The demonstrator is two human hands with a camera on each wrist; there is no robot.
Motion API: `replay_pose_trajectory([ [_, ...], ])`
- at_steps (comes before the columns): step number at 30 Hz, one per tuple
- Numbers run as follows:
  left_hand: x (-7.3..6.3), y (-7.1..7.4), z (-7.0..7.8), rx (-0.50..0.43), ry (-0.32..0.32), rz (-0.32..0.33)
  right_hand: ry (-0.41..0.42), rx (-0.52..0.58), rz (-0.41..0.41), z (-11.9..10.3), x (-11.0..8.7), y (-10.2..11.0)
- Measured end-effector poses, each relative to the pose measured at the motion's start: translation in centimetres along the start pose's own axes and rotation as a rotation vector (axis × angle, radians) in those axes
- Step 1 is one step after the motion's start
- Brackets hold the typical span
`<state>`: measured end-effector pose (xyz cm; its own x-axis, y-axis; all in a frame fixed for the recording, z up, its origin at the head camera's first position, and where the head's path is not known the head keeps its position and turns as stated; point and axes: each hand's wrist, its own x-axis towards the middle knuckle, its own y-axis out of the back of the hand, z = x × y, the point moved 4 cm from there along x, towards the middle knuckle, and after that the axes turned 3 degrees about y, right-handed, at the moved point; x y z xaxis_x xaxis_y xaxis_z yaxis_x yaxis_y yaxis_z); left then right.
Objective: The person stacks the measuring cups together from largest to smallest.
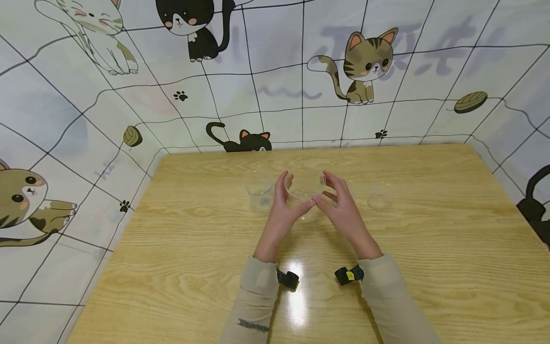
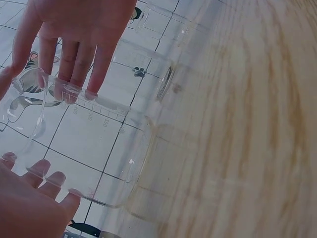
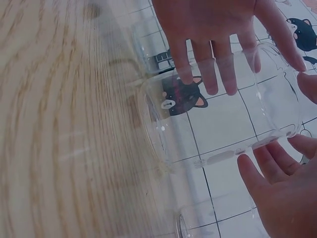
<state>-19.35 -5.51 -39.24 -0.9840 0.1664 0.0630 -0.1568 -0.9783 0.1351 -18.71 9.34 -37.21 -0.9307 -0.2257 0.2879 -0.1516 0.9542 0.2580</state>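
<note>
A clear beaker (image 1: 305,185) with a wide rim and printed measuring marks stands upright between my hands, its base right at the wooden tabletop. My left hand (image 1: 284,210) holds its left side, fingers round the wall. On the opposite side my right hand (image 1: 347,212) grips it likewise. Both thumbs come together at the near side of the rim. In the left wrist view, number marks show along the wall of the beaker (image 2: 94,144). Its clear wall and round base also show in the right wrist view, with fingertips against the sides.
Left of my hands stands another clear vessel (image 1: 259,193). A smaller clear vessel (image 1: 379,198) is to the right. The wooden table (image 1: 180,258) meets a cat-patterned cloth (image 1: 279,105) at the back and sides.
</note>
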Motion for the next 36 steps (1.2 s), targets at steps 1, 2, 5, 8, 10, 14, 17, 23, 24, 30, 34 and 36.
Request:
replay_pose_trajectory([
  [1, 0.0, 0.0, 0.0, 0.001, -0.004, 0.0, -0.005, -0.001, -0.001, 0.0, 0.0, 0.0],
  [2, 0.0, 0.0, -0.1, -0.001, -0.008, 0.0, -0.01, -0.001, -0.003, 0.1, 0.0, 0.0],
  [5, 0.1, 0.1, -0.3, -0.014, -0.017, 0.008, -0.025, -0.001, -0.012, 0.2, 0.0, 0.0],
  [8, 0.4, 0.3, -1.0, -0.039, -0.007, 0.022, -0.051, 0.002, -0.037, 0.4, 0.0, 0.0],
  [10, 0.6, 0.4, -1.6, -0.04, -0.005, 0.033, -0.074, 0.008, -0.06, 0.5, 0.0, -0.1],
  [14, 1.1, 0.5, -2.8, -0.018, -0.015, 0.052, -0.093, 0.025, -0.092, 0.7, 0.0, -0.2],
  [17, 1.3, 0.5, -3.1, -0.002, -0.027, 0.06, -0.075, 0.034, -0.094, 0.8, 0.1, -0.2],
  [23, 1.1, 0.5, -3.2, 0.014, -0.005, 0.054, -0.07, 0.07, -0.108, 1.1, -0.1, -0.2],
  [24, 1.1, 0.4, -3.2, 0.016, -0.002, 0.051, -0.071, 0.08, -0.116, 1.1, -0.1, -0.3],
  [30, 1.1, 0.3, -3.4, 0.029, 0.006, 0.059, -0.063, 0.116, -0.146, 1.1, -0.1, -0.4],
  [34, 1.2, 0.4, -3.4, 0.036, 0.012, 0.056, -0.067, 0.117, -0.153, 1.0, 0.0, -0.4],
  [36, 1.0, 0.4, -3.2, 0.034, 0.023, 0.041, -0.074, 0.117, -0.157, 1.0, 0.0, -0.3],
])
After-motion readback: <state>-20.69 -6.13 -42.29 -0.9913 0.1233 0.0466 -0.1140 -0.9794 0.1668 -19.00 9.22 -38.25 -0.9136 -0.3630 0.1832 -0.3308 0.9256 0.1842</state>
